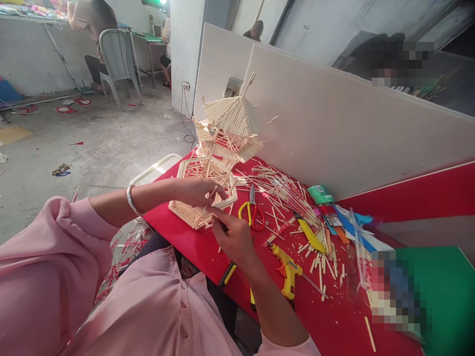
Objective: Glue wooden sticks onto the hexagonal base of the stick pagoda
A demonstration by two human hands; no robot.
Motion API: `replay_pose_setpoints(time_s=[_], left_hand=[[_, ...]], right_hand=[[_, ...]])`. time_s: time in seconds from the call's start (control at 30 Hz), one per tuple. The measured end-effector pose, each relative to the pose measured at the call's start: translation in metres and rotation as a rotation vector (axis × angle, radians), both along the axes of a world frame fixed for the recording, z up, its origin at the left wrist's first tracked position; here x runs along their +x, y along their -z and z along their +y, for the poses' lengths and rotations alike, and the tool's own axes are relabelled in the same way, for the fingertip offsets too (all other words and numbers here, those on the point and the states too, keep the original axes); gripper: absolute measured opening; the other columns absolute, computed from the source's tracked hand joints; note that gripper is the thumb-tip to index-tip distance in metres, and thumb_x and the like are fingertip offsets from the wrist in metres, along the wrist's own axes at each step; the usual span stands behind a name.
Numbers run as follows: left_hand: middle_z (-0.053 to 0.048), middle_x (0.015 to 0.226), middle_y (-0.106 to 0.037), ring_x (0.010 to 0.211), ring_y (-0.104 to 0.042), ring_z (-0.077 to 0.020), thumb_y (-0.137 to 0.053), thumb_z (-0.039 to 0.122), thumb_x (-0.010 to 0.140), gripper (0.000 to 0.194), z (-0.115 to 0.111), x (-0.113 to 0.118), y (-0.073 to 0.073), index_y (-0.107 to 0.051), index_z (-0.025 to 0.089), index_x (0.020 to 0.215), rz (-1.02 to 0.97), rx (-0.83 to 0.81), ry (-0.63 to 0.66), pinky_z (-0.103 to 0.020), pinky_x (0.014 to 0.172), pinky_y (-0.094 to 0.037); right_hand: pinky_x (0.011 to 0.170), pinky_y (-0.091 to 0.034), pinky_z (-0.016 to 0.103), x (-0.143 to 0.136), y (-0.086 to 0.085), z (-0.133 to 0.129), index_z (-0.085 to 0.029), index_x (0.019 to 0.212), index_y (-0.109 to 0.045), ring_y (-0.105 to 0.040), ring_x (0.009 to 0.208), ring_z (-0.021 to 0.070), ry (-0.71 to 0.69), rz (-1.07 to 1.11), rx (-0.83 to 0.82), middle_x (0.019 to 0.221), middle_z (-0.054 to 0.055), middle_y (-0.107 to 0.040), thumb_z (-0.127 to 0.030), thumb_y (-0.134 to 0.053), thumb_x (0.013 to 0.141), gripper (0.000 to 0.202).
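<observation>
A base built of pale wooden sticks (185, 216) lies at the table's near left edge, with a raised polygonal rim. My left hand (200, 191) is bent over this rim, its fingers curled around what looks like a short wooden stick. Close by, my right hand (235, 237) reaches to the rim's near side with thumb and forefinger drawn together; whatever is between them is too small to make out. Behind the base stands a tiered stick pavilion (232, 116) with a ribbed, pointed roof.
Scissors (252, 210), a yellow utility knife (310, 235) and a yellow glue gun (285, 269) lie on the red table (274, 311). Loose sticks (285, 190) spread beside them. A white panel (315, 123) borders the far side. A person (94, 24) sits by a chair (118, 54) farther back.
</observation>
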State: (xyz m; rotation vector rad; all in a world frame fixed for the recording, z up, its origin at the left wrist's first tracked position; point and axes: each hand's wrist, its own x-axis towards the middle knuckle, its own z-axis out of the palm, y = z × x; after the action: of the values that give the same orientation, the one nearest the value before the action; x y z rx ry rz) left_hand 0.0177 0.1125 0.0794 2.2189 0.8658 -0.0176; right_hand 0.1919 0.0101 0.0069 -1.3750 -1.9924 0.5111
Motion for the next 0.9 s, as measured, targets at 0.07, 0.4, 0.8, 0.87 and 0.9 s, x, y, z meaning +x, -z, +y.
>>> replay_pose_setpoints(time_s=[0.07, 0.4, 0.8, 0.87, 0.9], left_hand=[[-0.003, 0.095, -0.068, 0.070, -0.054, -0.0096, -0.051, 0.004, 0.070, 0.059, 0.0001, 0.0002, -0.0006, -0.062, 0.019, 0.126, 0.010, -0.009, -0.008, -0.019, 0.062, -0.040], [-0.003, 0.098, -0.066, 0.074, -0.054, -0.0102, -0.049, 0.000, 0.068, 0.064, 0.0001, 0.0013, 0.0001, -0.060, 0.017, 0.128, 0.030, -0.010, -0.014, -0.019, 0.064, -0.041], [-0.003, 0.093, -0.068, 0.071, -0.055, -0.0099, -0.053, 0.007, 0.071, 0.057, -0.0015, 0.0012, 0.0002, -0.061, 0.017, 0.127, 0.003, 0.006, -0.015, -0.018, 0.060, -0.039], [-0.003, 0.092, -0.068, 0.072, -0.055, -0.0101, -0.053, 0.007, 0.070, 0.058, -0.0013, 0.0007, 0.0013, -0.061, 0.018, 0.126, -0.011, 0.015, -0.017, -0.018, 0.061, -0.039], [-0.003, 0.092, -0.068, 0.072, -0.055, -0.0100, -0.053, 0.006, 0.070, 0.058, -0.0015, 0.0007, 0.0012, -0.062, 0.018, 0.126, -0.013, 0.020, -0.018, -0.018, 0.060, -0.038]], right_hand=[[0.051, -0.037, 0.021, 0.0006, 0.0009, 0.0006, -0.023, 0.120, -0.071, -0.049, 0.049, 0.0109, -0.005, 0.005, 0.008, 0.065, 0.000, -0.067, -0.027, -0.047, 0.090, 0.038], [0.053, -0.040, 0.021, 0.0016, 0.0000, 0.0017, -0.023, 0.119, -0.071, -0.053, 0.052, 0.0112, 0.013, 0.045, -0.006, 0.072, 0.001, -0.070, -0.025, -0.047, 0.089, 0.038], [0.067, -0.046, 0.023, 0.0012, -0.0031, 0.0023, -0.025, 0.121, -0.069, -0.066, 0.068, 0.0147, -0.013, -0.095, 0.029, 0.085, 0.003, -0.076, -0.026, -0.046, 0.092, 0.037], [0.069, -0.046, 0.024, 0.0017, -0.0037, 0.0026, -0.025, 0.121, -0.069, -0.068, 0.071, 0.0154, -0.010, -0.132, 0.049, 0.087, 0.004, -0.077, -0.024, -0.046, 0.091, 0.038], [0.068, -0.046, 0.024, 0.0019, -0.0036, 0.0027, -0.025, 0.121, -0.069, -0.068, 0.071, 0.0155, -0.009, -0.142, 0.056, 0.087, 0.004, -0.076, -0.024, -0.046, 0.091, 0.038]])
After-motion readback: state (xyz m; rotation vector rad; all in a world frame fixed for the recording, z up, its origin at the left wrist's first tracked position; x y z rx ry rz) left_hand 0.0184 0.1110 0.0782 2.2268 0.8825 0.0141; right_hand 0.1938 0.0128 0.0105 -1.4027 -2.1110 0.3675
